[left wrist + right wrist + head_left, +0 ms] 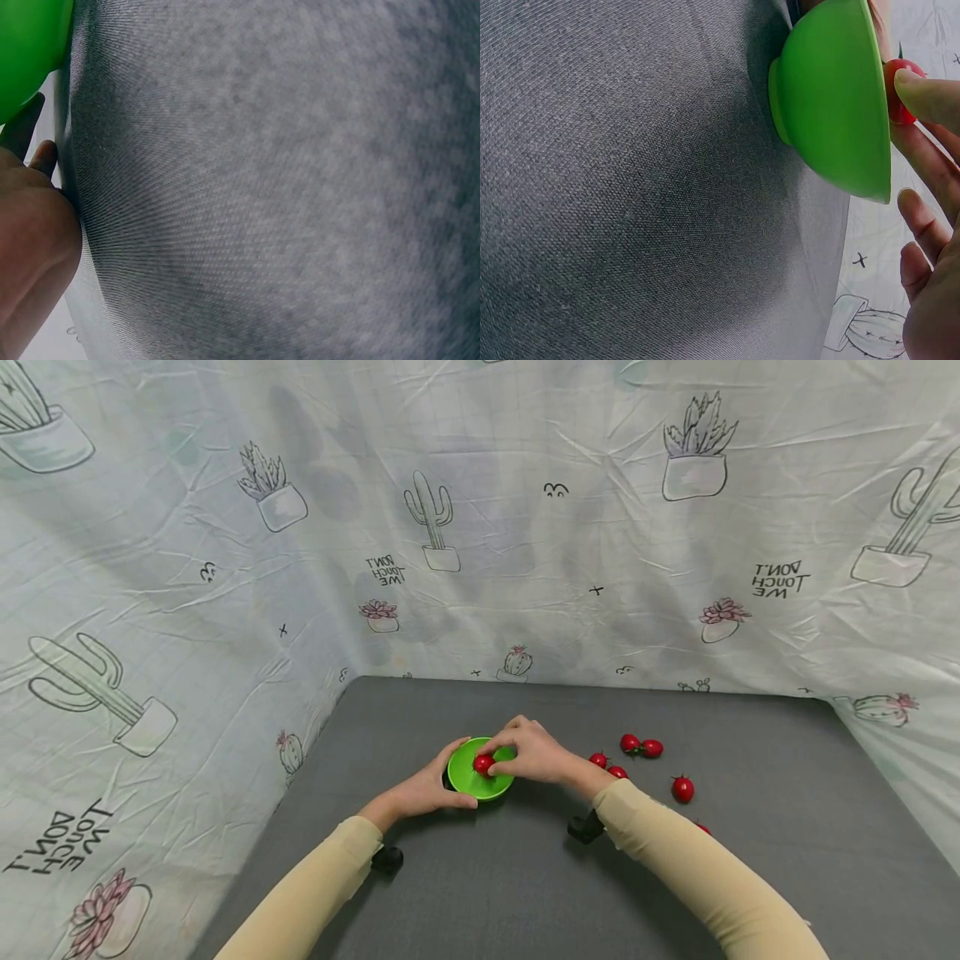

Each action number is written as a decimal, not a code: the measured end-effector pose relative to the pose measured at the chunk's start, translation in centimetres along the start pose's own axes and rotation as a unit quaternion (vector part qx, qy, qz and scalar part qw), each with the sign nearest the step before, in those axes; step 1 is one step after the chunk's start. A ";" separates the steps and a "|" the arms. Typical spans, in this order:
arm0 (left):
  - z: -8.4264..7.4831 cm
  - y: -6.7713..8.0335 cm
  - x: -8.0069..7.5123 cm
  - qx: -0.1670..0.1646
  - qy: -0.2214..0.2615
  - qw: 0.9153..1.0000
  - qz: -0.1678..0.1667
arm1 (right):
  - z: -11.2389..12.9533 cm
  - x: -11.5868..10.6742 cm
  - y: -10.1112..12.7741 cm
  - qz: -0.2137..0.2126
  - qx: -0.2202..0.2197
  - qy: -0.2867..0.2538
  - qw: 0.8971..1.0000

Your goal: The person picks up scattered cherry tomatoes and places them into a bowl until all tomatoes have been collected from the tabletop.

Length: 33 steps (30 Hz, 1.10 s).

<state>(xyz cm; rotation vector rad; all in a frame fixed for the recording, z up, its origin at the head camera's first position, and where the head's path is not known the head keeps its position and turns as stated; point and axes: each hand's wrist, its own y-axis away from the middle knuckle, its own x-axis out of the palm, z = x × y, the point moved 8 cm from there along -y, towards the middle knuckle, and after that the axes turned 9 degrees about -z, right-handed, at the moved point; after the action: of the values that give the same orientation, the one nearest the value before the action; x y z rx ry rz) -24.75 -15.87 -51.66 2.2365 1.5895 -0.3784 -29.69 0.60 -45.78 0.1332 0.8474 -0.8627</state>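
Note:
A small green bowl stands upright on the dark grey table. My left hand holds it from the left, thumb along the near side and fingers along the far side. Over the bowl's mouth, my right hand pinches a red cherry tomato between thumb and fingers. The right wrist view shows this tomato at the level of the bowl's rim, its green stem tip sticking up. Whether anything lies deeper in the bowl cannot be seen fully behind the fingers.
To the right lie several more cherry tomatoes: a pair farther back, two partly behind the right wrist, a single one, and one mostly hidden by the right sleeve. A printed white curtain borders the table.

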 end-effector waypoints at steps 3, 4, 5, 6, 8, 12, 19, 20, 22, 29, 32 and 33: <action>-0.1 -0.1 0.0 0.002 0.001 1.000 0.002 | 0.2 0.2 0.1 0.004 -0.009 0.018 1.000; 0.0 -0.1 0.0 0.002 -0.001 1.000 0.002 | 0.3 0.2 0.1 0.007 -0.013 0.024 1.000; 0.0 -0.1 0.0 0.001 -0.003 1.000 0.002 | 0.4 0.3 0.1 0.009 -0.018 0.029 0.999; 0.0 -0.1 0.0 0.001 -0.005 1.000 0.002 | 0.5 0.3 0.1 0.012 -0.021 0.034 0.999; 0.1 -0.1 0.0 0.001 -0.009 1.000 0.001 | 0.6 0.4 0.2 0.017 -0.026 0.037 0.999; 0.1 -0.1 0.1 0.002 -0.010 1.000 0.000 | 0.5 0.3 0.4 0.021 -0.019 0.027 0.999; 0.0 -0.2 0.0 0.005 -0.012 1.000 -0.001 | 0.0 -0.5 0.7 0.008 0.002 -0.011 1.000; 0.0 -0.2 0.0 0.006 -0.012 1.000 -0.001 | -0.1 -0.7 0.7 0.007 0.005 -0.018 1.000; 0.0 -0.2 0.0 0.008 -0.012 1.000 -0.001 | -0.2 -1.0 0.9 0.007 0.011 -0.029 0.999; 0.0 -0.2 -0.1 0.011 -0.018 1.000 -0.013 | -0.7 -3.4 1.7 -0.004 0.022 -0.053 0.998; -0.1 -0.1 -0.2 0.017 -0.017 1.000 -0.018 | -0.9 -4.8 2.4 -0.008 0.028 -0.052 0.998; -0.1 -0.1 -0.2 0.018 -0.018 0.999 -0.019 | -0.9 -5.2 2.7 -0.009 0.030 -0.054 0.998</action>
<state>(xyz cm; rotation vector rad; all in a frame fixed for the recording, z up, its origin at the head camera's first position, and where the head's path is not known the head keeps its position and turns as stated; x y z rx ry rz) -24.91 -15.94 -51.48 2.2158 1.6219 -0.4594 -30.19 6.02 -43.33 0.1302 0.7240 -0.9051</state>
